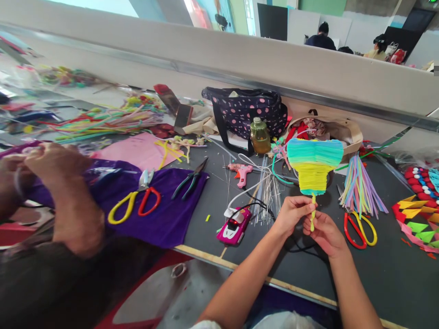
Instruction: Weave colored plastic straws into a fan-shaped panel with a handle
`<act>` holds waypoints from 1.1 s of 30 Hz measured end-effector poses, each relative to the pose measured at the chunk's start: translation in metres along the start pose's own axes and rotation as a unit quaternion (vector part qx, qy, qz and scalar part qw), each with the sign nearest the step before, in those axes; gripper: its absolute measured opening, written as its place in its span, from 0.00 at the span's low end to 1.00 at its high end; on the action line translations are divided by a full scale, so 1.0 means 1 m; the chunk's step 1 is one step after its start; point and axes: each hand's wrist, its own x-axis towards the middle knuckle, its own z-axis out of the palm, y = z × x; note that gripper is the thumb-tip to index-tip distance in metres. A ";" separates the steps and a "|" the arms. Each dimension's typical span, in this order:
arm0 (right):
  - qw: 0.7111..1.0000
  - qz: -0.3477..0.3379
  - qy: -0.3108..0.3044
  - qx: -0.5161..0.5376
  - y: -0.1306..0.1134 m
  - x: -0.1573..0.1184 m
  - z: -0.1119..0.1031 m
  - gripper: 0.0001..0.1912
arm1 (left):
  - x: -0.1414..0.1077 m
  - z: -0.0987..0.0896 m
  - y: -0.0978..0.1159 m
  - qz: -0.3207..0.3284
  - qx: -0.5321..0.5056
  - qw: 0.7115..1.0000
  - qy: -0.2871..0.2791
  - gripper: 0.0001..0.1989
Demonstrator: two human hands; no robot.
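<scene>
A fan-shaped craft piece of pipe cleaners [313, 167], blue on top and yellow below, stands upright above the table on a twisted yellow stem. My left hand [295, 212] pinches the stem just under the piece. Lower on the same stem, my right hand [322, 230] has its fingers closed round it. To the right of my hands lie red-and-yellow-handled scissors [359, 228], with a bundle of pastel pipe cleaners [361, 187] over their blades. Left of my hands is a pile of thin clear sticks and wires [269, 194].
A pink glue gun [243, 173] and a magenta toy-car-shaped device [235, 226] with cables lie left of centre. Pliers [190, 180] and more scissors [137, 196] rest on purple cloth [168, 224]. A co-worker's hands [44, 162] are at far left. A bottle [259, 136] stands before a dotted bag [245, 109].
</scene>
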 end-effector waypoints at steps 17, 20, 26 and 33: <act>0.569 -0.372 0.262 -0.685 0.015 -0.010 0.014 0.05 | 0.003 0.000 -0.012 0.120 0.071 0.976 0.169 0.09; 0.576 -0.375 0.257 -0.680 0.013 -0.011 0.016 0.06 | 0.001 -0.001 -0.012 0.122 0.077 0.976 0.164 0.08; 0.723 -0.301 0.250 -0.569 0.004 -0.016 0.015 0.08 | -0.002 -0.001 -0.010 0.118 0.069 0.982 0.134 0.09; 0.913 -0.153 0.220 -0.309 -0.003 -0.011 0.008 0.12 | -0.005 0.001 -0.003 0.079 0.025 0.993 0.086 0.13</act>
